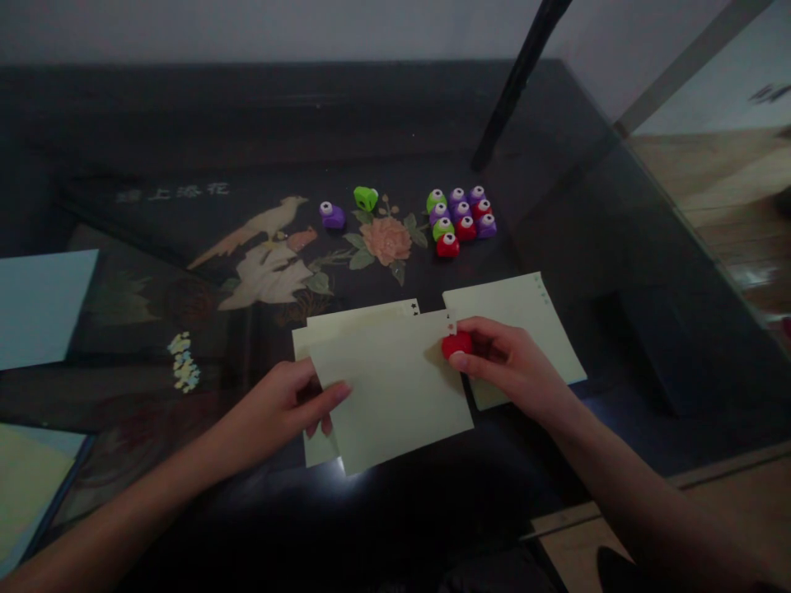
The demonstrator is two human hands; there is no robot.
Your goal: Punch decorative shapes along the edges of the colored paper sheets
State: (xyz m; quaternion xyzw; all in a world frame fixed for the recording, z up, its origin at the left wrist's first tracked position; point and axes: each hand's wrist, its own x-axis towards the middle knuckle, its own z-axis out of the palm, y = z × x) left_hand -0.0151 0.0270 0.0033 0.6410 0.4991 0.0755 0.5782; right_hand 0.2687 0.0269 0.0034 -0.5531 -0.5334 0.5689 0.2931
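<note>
My left hand (302, 399) pinches the left edge of a pale sheet of paper (395, 387), thumb on top and fingers beneath. At that sheet's right edge, my right hand (510, 358) is closed on a red craft punch (456, 346). Small punched holes show near the sheet's top right corner, just above the punch. Partly covered below lies another pale sheet (358, 317), with dark star-shaped holes in its corner. Beside my right hand rests a stack of pale paper (503, 288) with several small holes along its upper right edge.
Several green, purple and red punches (461, 218) stand grouped behind the paper. A purple punch (332, 216) and a green punch (366, 198) sit apart. Punched paper bits (184, 362) lie left. Blue paper (43, 309) and a yellow sheet (30, 486) lie far left on the dark table (383, 107).
</note>
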